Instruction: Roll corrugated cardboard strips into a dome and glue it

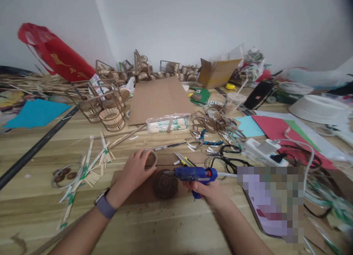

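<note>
My right hand [197, 188] grips a blue hot glue gun [193, 174], with a glue stick [227, 174] poking out of its back. The nozzle points left, over the edge of a dark brown round openwork disc [165, 186] on a strip of cardboard [129, 192]. Left of the disc, my left hand [138, 166] has its fingers closed on a thin, pale brown ring [154, 160]. Part of the ring is hidden behind the fingers. A utility knife [180, 158] and a pen [169, 146] lie just beyond the hands.
Scattered wooden sticks [93, 174] and several brown balls inside a hoop [64, 176] lie left. Small slatted baskets [111, 119] stand behind. Black scissors [228, 159], pliers [205, 140], coiled brown strips [215, 120], a power strip [261, 152] and a blurred-out phone [264, 214] crowd the right.
</note>
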### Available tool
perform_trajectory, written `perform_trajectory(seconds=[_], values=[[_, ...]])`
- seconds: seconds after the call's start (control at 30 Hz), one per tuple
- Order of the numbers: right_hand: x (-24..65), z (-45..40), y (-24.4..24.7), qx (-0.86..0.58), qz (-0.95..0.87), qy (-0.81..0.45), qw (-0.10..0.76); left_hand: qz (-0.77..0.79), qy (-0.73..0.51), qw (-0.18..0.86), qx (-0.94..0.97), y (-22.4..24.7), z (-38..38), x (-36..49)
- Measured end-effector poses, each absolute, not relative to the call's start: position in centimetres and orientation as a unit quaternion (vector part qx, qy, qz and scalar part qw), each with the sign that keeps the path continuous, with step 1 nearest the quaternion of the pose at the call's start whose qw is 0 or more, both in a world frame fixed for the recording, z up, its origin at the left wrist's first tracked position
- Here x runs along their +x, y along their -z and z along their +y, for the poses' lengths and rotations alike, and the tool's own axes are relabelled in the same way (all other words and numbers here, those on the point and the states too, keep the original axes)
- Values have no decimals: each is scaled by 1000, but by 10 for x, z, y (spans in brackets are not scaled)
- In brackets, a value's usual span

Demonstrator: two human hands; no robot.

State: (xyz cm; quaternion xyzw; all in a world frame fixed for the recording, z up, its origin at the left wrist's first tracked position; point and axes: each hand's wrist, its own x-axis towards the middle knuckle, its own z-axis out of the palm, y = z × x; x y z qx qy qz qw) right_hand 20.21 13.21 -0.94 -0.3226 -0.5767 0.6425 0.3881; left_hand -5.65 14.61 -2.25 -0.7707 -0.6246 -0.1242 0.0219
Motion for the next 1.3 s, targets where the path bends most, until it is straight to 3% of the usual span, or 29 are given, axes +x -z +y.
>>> perform_trajectory(seconds=[0.53, 0.77, 0.9, 1.0, 1.3], values=[[192, 129, -6, -335, -633, -620, 320, -694, 32, 167, -699, 14, 117, -89], [192, 129, -7, -333, -631, -628, 310, -697, 52, 138, -702, 13, 111, -84], [194, 131, -7, -323, -628, -634, 315, -554, 37, 2, -831, 13, 103, -78], [193, 131, -8, -319, -628, -634, 318, -530, -19, -60, -845, 14, 100, -72], [186, 138, -18, -304, -637, -637, 310, -591, -52, -66, -803, 14, 103, -67]])
